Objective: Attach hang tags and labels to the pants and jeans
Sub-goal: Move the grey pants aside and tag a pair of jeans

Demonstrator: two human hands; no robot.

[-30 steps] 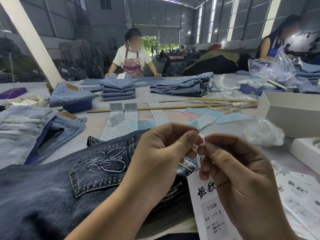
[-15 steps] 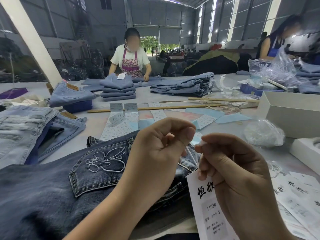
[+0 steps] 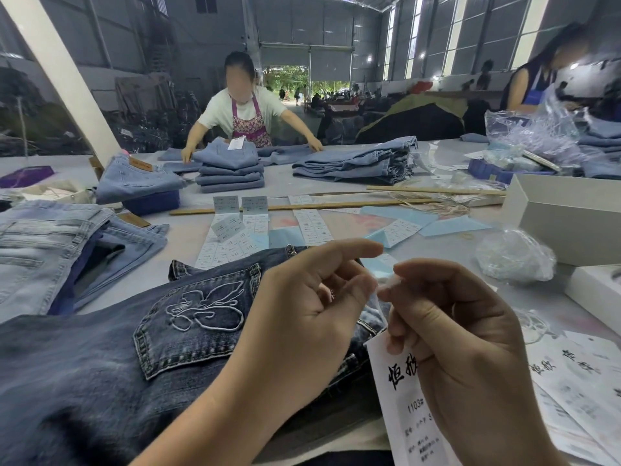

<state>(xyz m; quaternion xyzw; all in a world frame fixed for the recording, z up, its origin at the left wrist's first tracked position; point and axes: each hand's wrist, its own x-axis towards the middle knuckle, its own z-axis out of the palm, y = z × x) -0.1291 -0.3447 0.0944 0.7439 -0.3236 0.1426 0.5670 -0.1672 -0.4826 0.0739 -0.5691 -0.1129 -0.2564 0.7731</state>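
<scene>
Dark blue jeans (image 3: 100, 381) with a butterfly stitched on the back pocket (image 3: 201, 311) lie in front of me. My right hand (image 3: 463, 348) holds a white hang tag (image 3: 403, 398) with black print and pinches the top of its thin clear plastic tie (image 3: 379, 304) at its fingertips. My left hand (image 3: 302, 331) hovers over the waistband just left of it. Its index finger is raised, its other fingers are loosely curled, and its thumb tip sits beside the tie with nothing pinched.
Sheets of small labels (image 3: 235, 243) and blue paper lie beyond the jeans, with wooden sticks (image 3: 302, 206) behind. Light jeans (image 3: 50, 243) sit left, folded stacks (image 3: 232, 169) farther back. More hang tags (image 3: 588, 381), a plastic bag (image 3: 514, 257) and a white box (image 3: 571, 223) are right. A person (image 3: 245, 109) works opposite.
My left index finger has lifted off the tie and the two hands have drawn slightly apart. The right hand keeps the tag. The person opposite has leaned over the folded stack.
</scene>
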